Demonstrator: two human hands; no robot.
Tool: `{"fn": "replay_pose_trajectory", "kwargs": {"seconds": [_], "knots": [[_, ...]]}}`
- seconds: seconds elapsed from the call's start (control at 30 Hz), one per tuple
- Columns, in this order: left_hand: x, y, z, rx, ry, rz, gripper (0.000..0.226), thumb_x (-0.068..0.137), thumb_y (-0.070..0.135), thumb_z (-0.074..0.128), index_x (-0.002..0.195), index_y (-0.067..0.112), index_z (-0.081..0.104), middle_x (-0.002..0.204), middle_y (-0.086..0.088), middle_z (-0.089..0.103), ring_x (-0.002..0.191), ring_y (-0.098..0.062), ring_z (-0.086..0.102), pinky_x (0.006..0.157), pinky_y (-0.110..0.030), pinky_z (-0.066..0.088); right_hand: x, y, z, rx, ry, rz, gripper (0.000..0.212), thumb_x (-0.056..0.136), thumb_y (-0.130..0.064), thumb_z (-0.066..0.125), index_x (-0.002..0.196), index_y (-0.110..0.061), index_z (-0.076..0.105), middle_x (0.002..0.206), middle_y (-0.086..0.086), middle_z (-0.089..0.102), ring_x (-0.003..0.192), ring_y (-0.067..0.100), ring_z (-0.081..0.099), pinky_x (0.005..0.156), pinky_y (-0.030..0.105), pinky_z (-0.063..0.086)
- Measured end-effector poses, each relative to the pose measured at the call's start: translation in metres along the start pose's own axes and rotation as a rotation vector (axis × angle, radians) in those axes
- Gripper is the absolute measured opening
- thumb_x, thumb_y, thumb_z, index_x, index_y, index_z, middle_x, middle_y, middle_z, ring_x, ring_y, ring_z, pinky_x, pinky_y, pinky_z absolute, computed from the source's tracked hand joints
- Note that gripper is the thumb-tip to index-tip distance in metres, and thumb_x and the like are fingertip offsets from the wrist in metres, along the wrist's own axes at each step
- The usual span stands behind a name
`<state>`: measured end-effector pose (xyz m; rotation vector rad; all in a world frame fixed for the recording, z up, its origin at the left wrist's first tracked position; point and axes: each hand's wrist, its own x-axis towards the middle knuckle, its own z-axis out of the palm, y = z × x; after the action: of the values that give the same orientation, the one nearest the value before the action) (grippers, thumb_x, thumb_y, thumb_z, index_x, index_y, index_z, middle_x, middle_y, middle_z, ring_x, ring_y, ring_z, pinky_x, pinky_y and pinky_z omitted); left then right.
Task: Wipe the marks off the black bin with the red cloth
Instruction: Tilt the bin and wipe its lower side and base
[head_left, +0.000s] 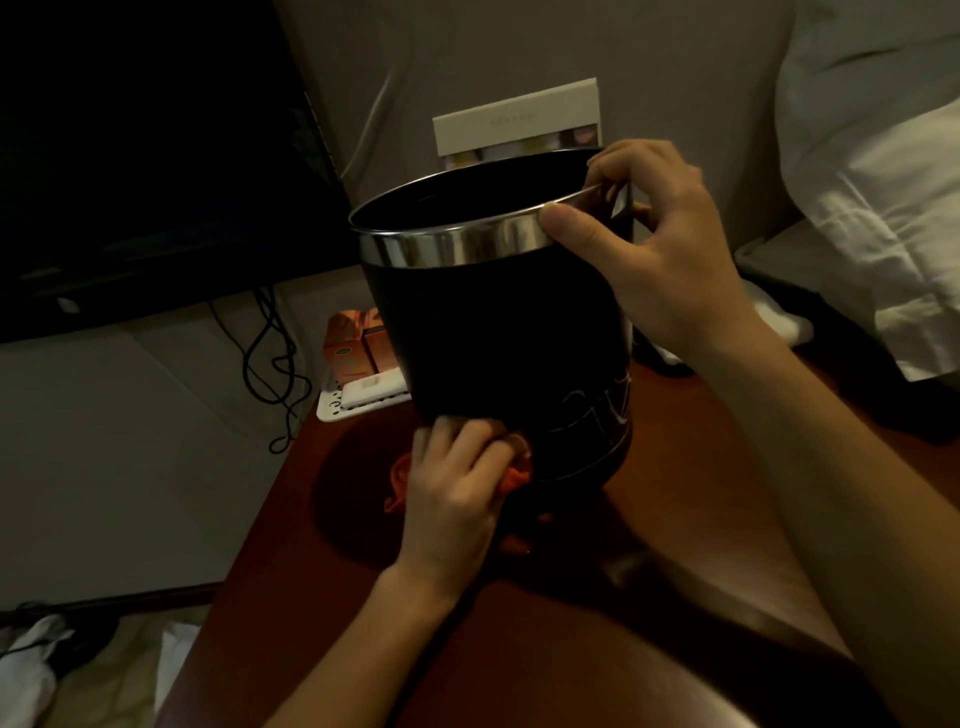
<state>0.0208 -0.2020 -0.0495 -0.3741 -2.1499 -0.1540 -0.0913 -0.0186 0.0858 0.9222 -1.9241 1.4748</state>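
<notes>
Fingers (457, 441) press red cloth (410, 478) — black bin (498, 332) blocks tray (358, 400).

You're in a bedroom, likely a hotel room. A bed with white sheets and pillow (872, 171) lies just beside the reddish wooden desk (519, 613). A dark television screen (145, 171) stands by the wall, cables (270, 364) trailing below it.

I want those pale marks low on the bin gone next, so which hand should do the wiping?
Left, probably. The left hand already grips the red cloth against the black bin beside the marks; the right hand grips the rim.
</notes>
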Motion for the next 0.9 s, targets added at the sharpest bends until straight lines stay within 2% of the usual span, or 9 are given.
{"fn": "replay_pose_trajectory", "kwargs": {"seconds": [0.13,0.23,0.3,0.4,0.53,0.63,0.77,0.83,0.9], "knots": [[-0.003,-0.006,-0.008,0.031,-0.061,-0.025,0.015,0.089,0.016,0.062,0.100,0.008,0.068,0.106,-0.007,0.061,0.101,-0.025,0.052,0.076,-0.042,0.045,-0.002,-0.004,0.002,0.008,0.004,0.000,0.042,0.082,-0.063,0.065,0.102,-0.026,0.058,0.110,-0.017,0.049,0.120,0.019,0.045,0.099,0.027,0.044],[0.021,0.000,-0.017,-0.006,0.074,-0.088,0.013,0.088,0.014,0.065,0.096,0.005,0.069,0.102,-0.009,0.061,0.096,-0.023,0.050,0.078,-0.040,0.043,-0.003,-0.010,0.005,-0.027,0.023,0.015,0.038,0.083,-0.060,0.069,0.099,-0.027,0.058,0.106,-0.018,0.047,0.116,0.016,0.042,0.088,0.004,0.032],[0.040,0.005,-0.023,-0.032,0.184,-0.105,0.012,0.086,0.012,0.070,0.092,0.002,0.070,0.098,-0.011,0.061,0.093,-0.022,0.050,0.076,-0.036,0.040,-0.005,-0.014,0.010,-0.070,0.037,0.022,0.037,0.084,-0.058,0.070,0.099,-0.026,0.058,0.107,-0.014,0.047,0.115,0.015,0.038,0.083,-0.001,0.028],[0.042,0.005,-0.020,-0.048,0.212,-0.119,0.013,0.084,0.011,0.073,0.092,0.001,0.070,0.098,-0.010,0.060,0.093,-0.023,0.051,0.077,-0.035,0.040,-0.006,-0.014,0.012,-0.077,0.061,-0.003,0.037,0.084,-0.058,0.070,0.099,-0.026,0.060,0.112,-0.010,0.050,0.118,0.014,0.038,0.086,-0.001,0.028],[-0.002,0.004,0.000,0.012,-0.053,-0.108,0.022,0.078,0.004,0.079,0.097,0.009,0.070,0.106,-0.004,0.060,0.101,-0.024,0.053,0.084,-0.039,0.039,-0.002,0.003,0.003,0.067,0.065,0.034,0.050,0.081,-0.064,0.066,0.116,-0.028,0.059,0.128,-0.006,0.048,0.126,0.013,0.046,0.095,0.007,0.039],[-0.015,0.000,0.001,0.002,-0.134,-0.158,0.033,0.073,-0.004,0.078,0.101,0.012,0.069,0.108,-0.002,0.061,0.105,-0.024,0.052,0.088,-0.034,0.037,-0.003,0.017,0.000,0.103,0.025,0.085,0.067,0.078,-0.066,0.068,0.132,-0.029,0.053,0.138,-0.010,0.044,0.129,-0.003,0.041,0.096,0.005,0.037],[-0.001,-0.007,-0.013,-0.108,0.005,-0.254,0.016,0.084,0.012,0.070,0.100,0.011,0.071,0.105,-0.001,0.059,0.100,-0.020,0.051,0.083,-0.035,0.042,-0.001,0.032,-0.002,0.182,-0.007,0.154,0.078,0.074,-0.066,0.071,0.141,-0.037,0.043,0.148,-0.014,0.040,0.124,-0.020,0.035,0.109,0.022,0.039],[0.010,-0.009,-0.020,-0.156,0.085,-0.269,0.021,0.089,0.025,0.062,0.100,0.009,0.070,0.105,0.000,0.056,0.099,-0.019,0.052,0.079,-0.040,0.047,0.001,0.032,-0.004,0.198,-0.015,0.145,0.073,0.074,-0.064,0.073,0.137,-0.037,0.045,0.147,-0.012,0.041,0.120,-0.024,0.037,0.104,0.019,0.039],[0.022,-0.011,-0.027,-0.164,0.167,-0.265,0.025,0.087,0.027,0.062,0.099,0.006,0.070,0.104,0.001,0.053,0.097,-0.019,0.052,0.078,-0.038,0.049,0.001,0.026,-0.004,0.204,-0.016,0.110,0.067,0.075,-0.060,0.073,0.129,-0.031,0.047,0.141,-0.007,0.044,0.115,-0.026,0.040,0.094,0.007,0.039]]}}
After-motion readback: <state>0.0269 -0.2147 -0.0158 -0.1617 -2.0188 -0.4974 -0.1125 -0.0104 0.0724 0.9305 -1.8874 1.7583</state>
